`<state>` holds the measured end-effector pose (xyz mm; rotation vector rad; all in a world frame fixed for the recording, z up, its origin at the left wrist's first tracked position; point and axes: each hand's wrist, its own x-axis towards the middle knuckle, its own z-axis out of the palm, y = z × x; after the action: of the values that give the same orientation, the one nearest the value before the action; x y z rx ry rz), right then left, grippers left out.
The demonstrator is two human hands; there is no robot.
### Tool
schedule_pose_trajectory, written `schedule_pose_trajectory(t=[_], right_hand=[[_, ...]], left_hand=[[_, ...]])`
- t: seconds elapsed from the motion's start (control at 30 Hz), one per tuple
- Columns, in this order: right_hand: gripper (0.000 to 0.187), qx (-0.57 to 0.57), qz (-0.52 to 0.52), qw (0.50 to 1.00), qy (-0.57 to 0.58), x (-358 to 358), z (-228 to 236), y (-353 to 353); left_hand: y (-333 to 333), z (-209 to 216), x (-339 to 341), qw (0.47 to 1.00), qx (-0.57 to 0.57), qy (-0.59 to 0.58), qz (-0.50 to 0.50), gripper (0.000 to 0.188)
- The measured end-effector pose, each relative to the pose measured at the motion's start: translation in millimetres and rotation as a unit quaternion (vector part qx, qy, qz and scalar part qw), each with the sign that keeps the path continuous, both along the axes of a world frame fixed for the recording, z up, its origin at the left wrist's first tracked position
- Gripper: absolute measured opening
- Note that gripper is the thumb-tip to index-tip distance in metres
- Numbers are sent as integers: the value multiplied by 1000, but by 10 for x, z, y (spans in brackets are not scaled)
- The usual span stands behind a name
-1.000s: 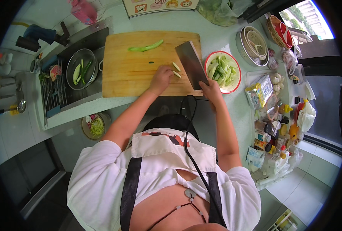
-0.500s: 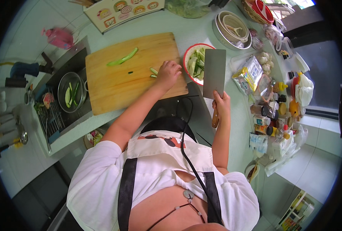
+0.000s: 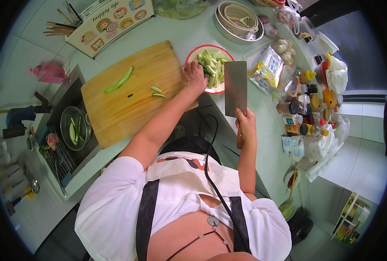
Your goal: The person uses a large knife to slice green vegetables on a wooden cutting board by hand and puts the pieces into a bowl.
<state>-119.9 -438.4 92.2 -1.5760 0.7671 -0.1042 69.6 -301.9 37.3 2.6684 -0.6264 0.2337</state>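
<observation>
My right hand [image 3: 245,122] grips a cleaver [image 3: 236,85] by its wooden handle; the broad blade stands upright beside the bowl. At the left rim of a white, red-rimmed bowl [image 3: 219,90] is my left hand [image 3: 194,79], fingers stretched out and somewhat apart, its palm over the board's right edge. Pale green cut pieces [image 3: 214,63], seemingly cucumber, fill the bowl. On the wooden cutting board [image 3: 102,111] lie a long green strip [image 3: 119,80], two short pieces [image 3: 157,91] and a small dark green bit [image 3: 130,95]. What lies beneath my left fingers is hidden.
A sink [image 3: 97,148] at left holds a strainer bowl [image 3: 67,113] with green lengths. Nested colanders [image 3: 239,37], a wipes pack [image 3: 265,65], garlic [image 3: 285,48] and several jars [image 3: 293,118] line the right side. A decorated chopstick holder [image 3: 111,32] stands behind the board.
My left hand has moved right, off the short pieces on the board to the bowl's rim. The cleaver stays raised in my right hand. The whole view has shifted.
</observation>
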Motion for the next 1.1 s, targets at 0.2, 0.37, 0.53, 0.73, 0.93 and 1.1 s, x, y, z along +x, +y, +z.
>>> schedule_pose_trajectory(t=[0.2,0.37,0.53,0.73,0.93,1.1], right_hand=[[17,-10,-14,1000,0,-24,-4,-17],[15,-6,-19,1000,6,-8,-1,-7],[17,-1,-6,1000,-8,89,-21,21],[16,-19,76,997,-8,261,22,151],[15,-98,250,963,31,530,212,546],[19,-216,399,891,27,801,184,889]], left_hand=[[1,-25,70,994,-78,62,53,30],[-33,123,73,981,-175,56,55,25],[113,130,222,935,-351,45,14,16],[1010,231,-72,964,-239,-108,-53,21],[1993,-261,-629,984,-131,-115,-45,23],[2040,-224,-813,976,-184,-113,30,19]])
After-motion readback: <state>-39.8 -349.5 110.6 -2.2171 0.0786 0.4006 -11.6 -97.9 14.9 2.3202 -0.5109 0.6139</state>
